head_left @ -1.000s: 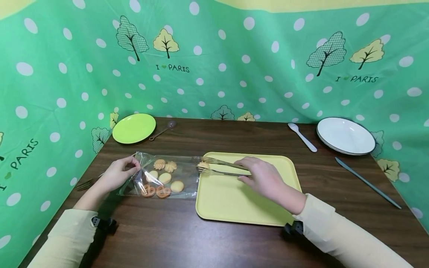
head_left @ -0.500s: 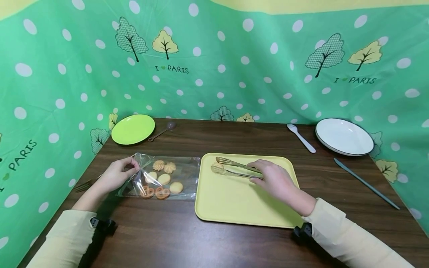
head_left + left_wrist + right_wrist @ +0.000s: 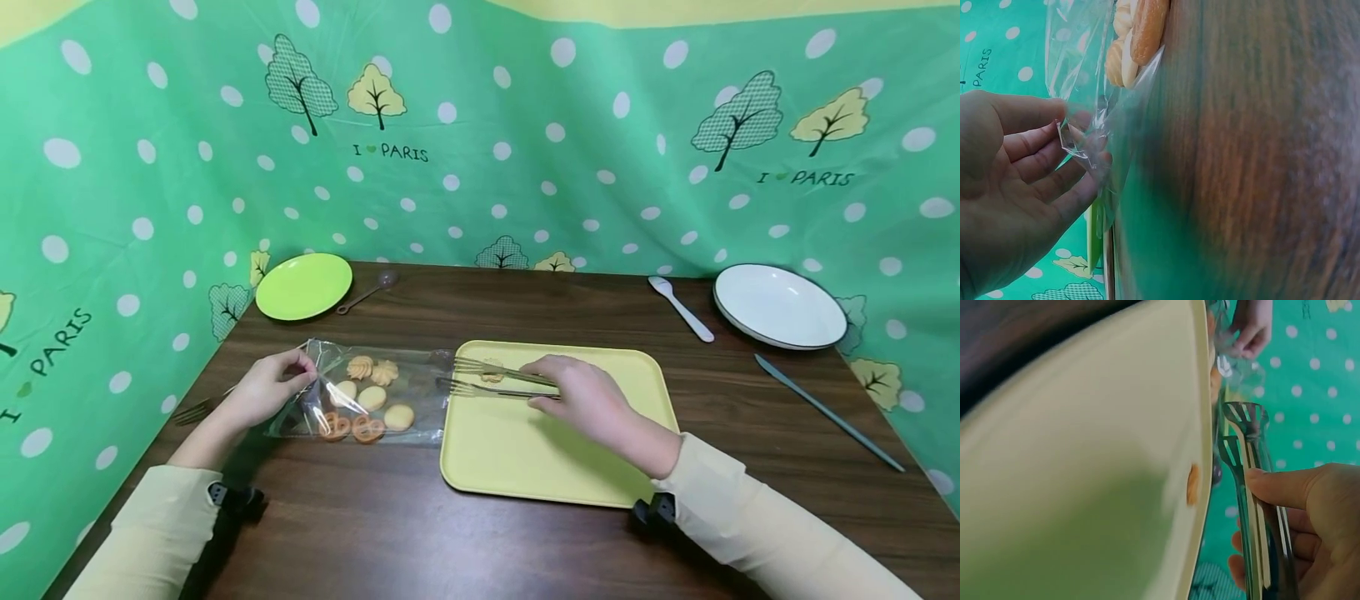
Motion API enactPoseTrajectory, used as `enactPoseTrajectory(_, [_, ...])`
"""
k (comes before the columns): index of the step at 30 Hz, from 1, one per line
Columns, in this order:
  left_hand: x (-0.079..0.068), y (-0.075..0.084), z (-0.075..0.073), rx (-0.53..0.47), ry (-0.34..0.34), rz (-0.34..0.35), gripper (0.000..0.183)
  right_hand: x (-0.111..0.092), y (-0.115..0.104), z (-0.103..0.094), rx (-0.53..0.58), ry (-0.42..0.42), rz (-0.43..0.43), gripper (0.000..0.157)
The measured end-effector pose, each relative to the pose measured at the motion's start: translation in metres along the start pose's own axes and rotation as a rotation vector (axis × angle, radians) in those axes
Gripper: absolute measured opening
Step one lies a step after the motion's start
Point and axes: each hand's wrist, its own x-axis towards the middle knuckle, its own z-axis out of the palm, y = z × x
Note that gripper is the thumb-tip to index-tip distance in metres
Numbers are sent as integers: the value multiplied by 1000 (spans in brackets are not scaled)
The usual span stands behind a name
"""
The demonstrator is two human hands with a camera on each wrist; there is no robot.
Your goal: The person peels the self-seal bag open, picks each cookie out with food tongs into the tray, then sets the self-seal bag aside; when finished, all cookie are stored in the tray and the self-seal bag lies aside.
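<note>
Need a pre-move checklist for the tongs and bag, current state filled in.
1. Left hand pinching the bag's left end: ok.
2. Right hand gripping the tongs: ok.
3. Tongs apart, nothing held between them: ok.
4. Loose cookie lying inside the tray's rim: ok.
5. Cookies available in the bag: ok, several visible.
6. Tongs' tips inside the bag's mouth: cannot tell; they overlap its right edge in the head view.

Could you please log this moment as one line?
left hand: pinches clear plastic cookie bag | right hand: holds slotted tongs | yellow tray: one cookie on it
</note>
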Motion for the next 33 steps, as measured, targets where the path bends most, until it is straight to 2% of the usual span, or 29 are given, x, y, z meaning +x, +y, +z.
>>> enactPoseTrajectory(8, [-1, 2, -1, 3, -19, 2, 13, 17, -22, 12, -32, -56, -73, 41])
enactPoseTrajectory(19, [0, 0, -1, 18, -29, 22, 6, 27, -37, 26, 9, -137, -169, 46])
enactPoseTrajectory(33, [1, -2, 1, 38, -19, 32, 4, 30, -39, 34, 8, -135, -166, 40])
